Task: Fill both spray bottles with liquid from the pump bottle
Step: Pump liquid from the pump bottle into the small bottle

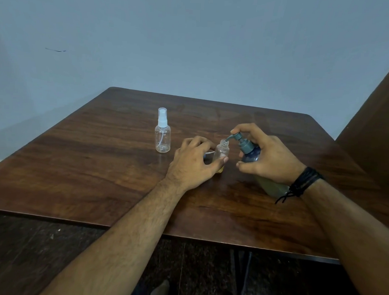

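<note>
Fingers of both hands curled around clear uncapped spray bottle and teal-nozzled pump bottle.

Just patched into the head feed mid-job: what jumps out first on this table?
Near the table's middle, the right hand tilts a blue pump bottle so its spout sits over an uncapped spray bottle, which the left hand steadies. A little yellowish liquid shows at that bottle's base. A second spray bottle, capped and seemingly empty, stands upright farther back on the left.
</note>
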